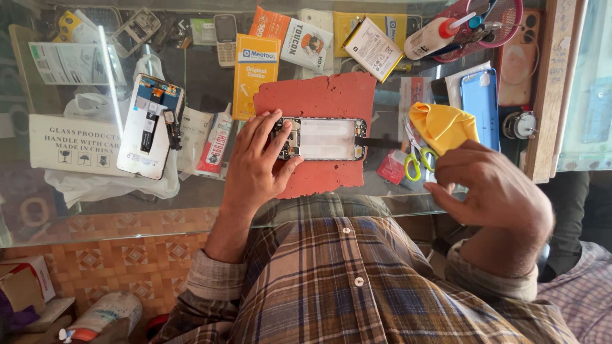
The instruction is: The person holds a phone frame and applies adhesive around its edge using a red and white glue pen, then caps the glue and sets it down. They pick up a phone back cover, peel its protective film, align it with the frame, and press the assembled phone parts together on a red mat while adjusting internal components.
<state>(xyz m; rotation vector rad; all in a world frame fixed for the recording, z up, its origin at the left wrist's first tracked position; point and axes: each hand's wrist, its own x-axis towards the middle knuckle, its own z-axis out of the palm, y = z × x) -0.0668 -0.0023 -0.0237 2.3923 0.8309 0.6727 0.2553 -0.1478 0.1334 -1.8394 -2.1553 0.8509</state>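
A glossy glass counter (191,210) bears a matt, rough-edged red mat (319,95) and soft yellow cloth (443,124).

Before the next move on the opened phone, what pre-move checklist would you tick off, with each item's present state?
1. Opened phone lies flat on the red mat: ok.
2. Left hand steadies the phone's end: ok.
3. Right hand on the phone: not ok, it is off to the side.
4. Right hand holding a tool: cannot tell.
5. Dark tool lies at the phone's other end: ok.
6. Scissors near the right hand: ok.
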